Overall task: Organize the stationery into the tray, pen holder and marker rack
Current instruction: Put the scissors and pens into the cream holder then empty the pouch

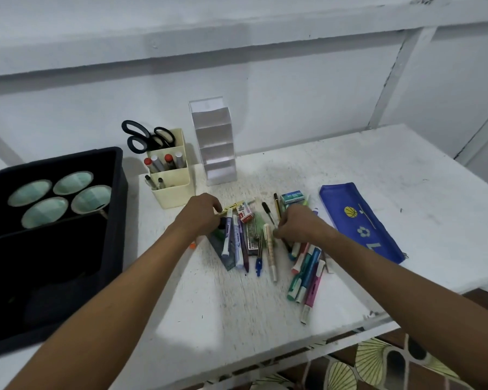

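A white table (265, 319) with a scuffed, speckled top stands against a white wall (293, 108) crossed by painted ledges and a slanting bar. Beyond the table's near edge, patterned fabric (378, 361) with pale leaf shapes shows at the lower right.

At the left sits a black tray (116, 220), its far part holding four pale green round cups (59, 201). Just beside it stands a cream pen holder (171, 178) with black-handled scissors (147, 137) at the back and red-capped markers (159, 161) in the middle section. Next to that rises a clear, stepped marker rack (216, 142), tiers bare. A blue pencil pouch (361, 220) with a basketball print lies flat at the right.

The loose stationery lies in a heap at the table's middle: a white-and-purple marker (228, 235), a dark maroon pen (244, 249), a cream pen (271, 251), a blue compass-like tool (259, 261), a red-and-white small box (244, 213), a green staple box (293, 197), a black pen (268, 212), and a fan of pastel highlighters (307, 271) in teal, blue and pink.

The left hand (200, 215) rests on the heap's left side, fingers curled down round a yellow item (233, 207). The right hand (296, 223) is curled over the heap's right side; whether it holds anything I cannot tell
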Available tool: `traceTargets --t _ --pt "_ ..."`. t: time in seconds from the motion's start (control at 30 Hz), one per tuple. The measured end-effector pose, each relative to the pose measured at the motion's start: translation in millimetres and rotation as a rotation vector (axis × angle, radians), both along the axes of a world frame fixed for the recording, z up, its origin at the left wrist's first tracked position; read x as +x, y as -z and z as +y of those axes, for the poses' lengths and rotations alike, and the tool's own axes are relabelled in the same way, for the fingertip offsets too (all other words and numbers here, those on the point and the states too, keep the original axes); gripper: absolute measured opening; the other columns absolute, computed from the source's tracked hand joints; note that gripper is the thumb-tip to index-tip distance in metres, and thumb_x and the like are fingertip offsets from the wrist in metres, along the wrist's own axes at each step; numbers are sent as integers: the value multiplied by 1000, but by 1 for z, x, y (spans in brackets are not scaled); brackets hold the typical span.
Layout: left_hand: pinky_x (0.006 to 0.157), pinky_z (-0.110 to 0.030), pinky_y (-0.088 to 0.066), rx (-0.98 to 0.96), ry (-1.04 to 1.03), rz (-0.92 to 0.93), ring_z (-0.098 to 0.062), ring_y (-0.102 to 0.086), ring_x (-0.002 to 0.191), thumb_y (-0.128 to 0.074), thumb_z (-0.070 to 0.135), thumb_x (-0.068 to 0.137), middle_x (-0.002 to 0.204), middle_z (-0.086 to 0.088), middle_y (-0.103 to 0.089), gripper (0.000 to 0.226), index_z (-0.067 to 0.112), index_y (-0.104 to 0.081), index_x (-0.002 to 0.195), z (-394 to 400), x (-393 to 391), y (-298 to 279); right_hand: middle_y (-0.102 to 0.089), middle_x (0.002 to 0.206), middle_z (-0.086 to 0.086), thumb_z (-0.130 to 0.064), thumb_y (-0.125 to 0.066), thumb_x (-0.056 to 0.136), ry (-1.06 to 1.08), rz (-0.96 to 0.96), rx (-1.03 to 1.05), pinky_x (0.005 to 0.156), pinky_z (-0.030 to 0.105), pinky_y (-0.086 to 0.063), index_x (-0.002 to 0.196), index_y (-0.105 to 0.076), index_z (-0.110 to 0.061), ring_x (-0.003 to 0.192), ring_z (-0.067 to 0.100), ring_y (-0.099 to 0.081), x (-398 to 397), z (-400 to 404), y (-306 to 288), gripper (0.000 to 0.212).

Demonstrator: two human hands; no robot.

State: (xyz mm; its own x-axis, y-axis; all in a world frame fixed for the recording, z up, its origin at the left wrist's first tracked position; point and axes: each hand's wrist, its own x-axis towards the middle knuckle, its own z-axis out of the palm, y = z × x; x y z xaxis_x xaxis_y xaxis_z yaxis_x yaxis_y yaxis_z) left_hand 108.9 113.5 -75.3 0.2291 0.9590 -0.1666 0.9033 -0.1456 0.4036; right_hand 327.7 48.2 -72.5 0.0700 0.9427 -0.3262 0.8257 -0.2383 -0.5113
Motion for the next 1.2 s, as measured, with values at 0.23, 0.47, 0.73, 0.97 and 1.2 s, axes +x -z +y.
traceTargets --t 0.23,0.47,0.73,0.97,1.2 --pt "79 -22 -42 93 240 -71 -15 -59 93 -61 20 90 115 -6 -65 25 16 -68 114 -14 44 -14 -59 75 8 -17 -65 82 209 275 -19 49 23 -38 94 -71 1 59 14 -48 40 -3 -27 23" --pt "98 -39 -44 28 640 -18 -23 -47 123 -56 47 91 136 -4 -49 49 28 -53 136 -48 114 1 -59 71 10 -16 -67 86 336 307 59 49 23 -40 96 -71 -3 54 15 -45 85 -36 -29 17" --pt "111 -47 -29 53 724 161 -29 -28 141 -35 60 96 157 -6 -24 58 32 -35 147 -52 113 10 -60 73 6 -21 -69 85 410 369 81 54 25 -43 96 -71 -7 60 15 -49 104 -52 -21 18" --pt "96 -43 -44 149 631 189 -29 -50 117 -41 47 97 135 -12 -50 43 29 -50 135 -30 86 19 -62 73 6 -17 -68 86 387 421 88 52 23 -43 104 -68 -6 61 15 -52 98 -54 -15 21" --pt "75 -37 -46 306 466 230 -28 -54 88 -42 36 97 105 -13 -54 35 12 -65 107 -32 101 13 -62 75 3 -19 -68 86 415 443 110 52 22 -42 103 -67 -8 62 13 -53 100 -51 -12 20"
